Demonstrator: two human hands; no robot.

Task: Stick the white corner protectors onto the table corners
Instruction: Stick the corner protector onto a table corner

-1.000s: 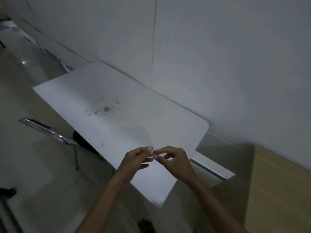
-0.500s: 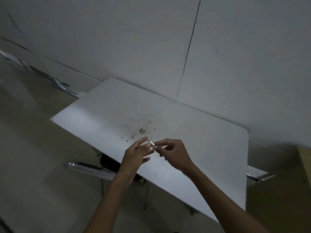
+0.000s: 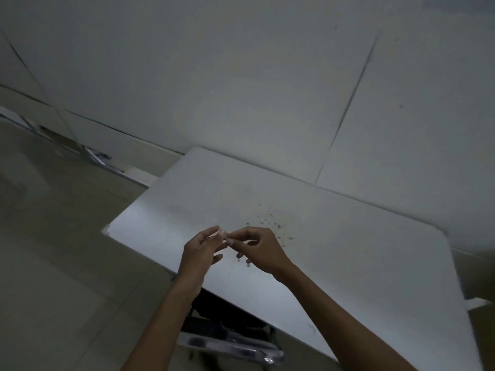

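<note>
A white table (image 3: 348, 250) stands against a pale wall, its near-left corner (image 3: 105, 231) bare. Above the tabletop my left hand (image 3: 199, 253) and my right hand (image 3: 261, 250) meet fingertip to fingertip. Between them they pinch a small white corner protector (image 3: 224, 235), mostly hidden by the fingers. Both hands hover over the table's left half, a short way right of the near-left corner. A patch of dark specks (image 3: 270, 220) marks the tabletop just behind my right hand.
A chair with a shiny metal frame (image 3: 233, 349) and dark seat sits under the table's near edge. Tiled floor (image 3: 53, 263) spreads to the left. Metal strips (image 3: 96, 156) lie along the wall base at the far left.
The view has swung left and closer, so the table's near-left corner now lies nearer my hands. The hands stay together, still pinching the small white piece.
</note>
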